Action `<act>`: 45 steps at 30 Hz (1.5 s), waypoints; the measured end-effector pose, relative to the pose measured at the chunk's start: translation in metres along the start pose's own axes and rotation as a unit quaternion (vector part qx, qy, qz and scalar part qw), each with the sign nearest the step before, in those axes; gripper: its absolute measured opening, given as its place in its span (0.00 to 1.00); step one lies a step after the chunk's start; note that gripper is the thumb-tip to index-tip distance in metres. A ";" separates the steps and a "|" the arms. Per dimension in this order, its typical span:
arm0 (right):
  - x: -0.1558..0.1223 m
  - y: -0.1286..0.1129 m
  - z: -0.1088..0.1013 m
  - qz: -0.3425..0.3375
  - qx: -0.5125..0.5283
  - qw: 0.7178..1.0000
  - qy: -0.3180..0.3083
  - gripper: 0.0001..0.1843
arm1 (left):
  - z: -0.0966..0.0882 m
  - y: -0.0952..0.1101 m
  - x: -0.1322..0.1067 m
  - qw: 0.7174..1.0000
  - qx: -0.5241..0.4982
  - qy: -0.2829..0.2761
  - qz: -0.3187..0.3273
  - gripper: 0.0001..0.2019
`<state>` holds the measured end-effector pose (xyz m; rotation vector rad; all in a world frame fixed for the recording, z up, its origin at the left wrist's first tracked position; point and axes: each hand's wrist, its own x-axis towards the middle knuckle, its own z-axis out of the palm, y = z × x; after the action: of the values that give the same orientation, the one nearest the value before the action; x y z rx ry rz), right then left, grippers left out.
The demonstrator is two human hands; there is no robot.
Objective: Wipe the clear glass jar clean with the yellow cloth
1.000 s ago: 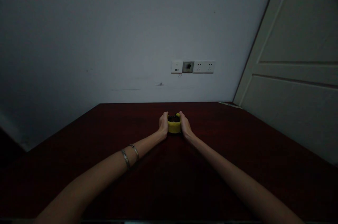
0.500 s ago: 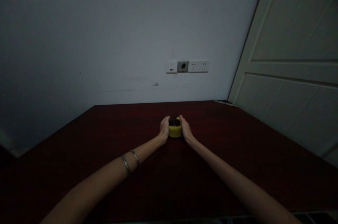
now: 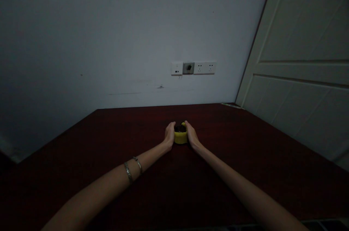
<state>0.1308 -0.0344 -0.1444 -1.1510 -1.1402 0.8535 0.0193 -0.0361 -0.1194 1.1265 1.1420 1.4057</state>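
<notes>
A small yellow cup-like object [image 3: 180,137] with a dark top stands on the dark red table [image 3: 245,158], far out in front of me. My left hand [image 3: 169,134] cups its left side and my right hand [image 3: 191,134] cups its right side, the fingers of both wrapped round it. Two thin bangles [image 3: 133,168] sit on my left forearm. What the dark top holds is too dim to make out.
A pale wall stands behind the table, with a row of sockets and a switch [image 3: 193,68] above the far edge. A white panelled door [image 3: 300,71] borders the table on the right. The room is dim.
The camera has shifted a little, so the wall sockets appear further left. Both hands and the yellow object sit slightly lower in view, and the grip is unchanged.
</notes>
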 end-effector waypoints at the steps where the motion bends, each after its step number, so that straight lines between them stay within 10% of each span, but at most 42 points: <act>1: 0.000 0.001 0.000 -0.002 0.000 1.000 -0.002 0.29 | 0.000 0.001 -0.001 1.000 0.003 0.001 0.001 0.11; 22: 0.003 0.001 -0.002 -0.007 -0.015 0.999 0.041 0.27 | -0.002 0.003 -0.004 0.999 -0.016 0.039 -0.015 0.11; 29: -0.006 -0.035 -0.024 -0.080 -0.077 0.994 -0.001 0.23 | -0.015 0.009 0.010 0.994 -0.053 0.084 -0.039 0.15; 33: -0.022 -0.060 -0.038 -0.175 -0.148 0.969 -0.095 0.13 | -0.027 0.017 0.024 0.987 -0.068 0.141 -0.043 0.12; 39: -0.035 -0.064 -0.052 -0.325 -0.372 0.847 -0.196 0.14 | -0.036 0.029 0.038 0.980 -0.088 0.176 -0.023 0.11; 45: -0.033 -0.060 -0.055 -0.338 -0.391 0.836 -0.185 0.12 | -0.035 0.035 0.037 0.982 -0.088 0.169 0.014 0.09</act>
<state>0.1736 -0.0925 -0.0948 -1.0880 -2.1735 0.0045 -0.0232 -0.0059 -0.0867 0.8002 1.2115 1.7293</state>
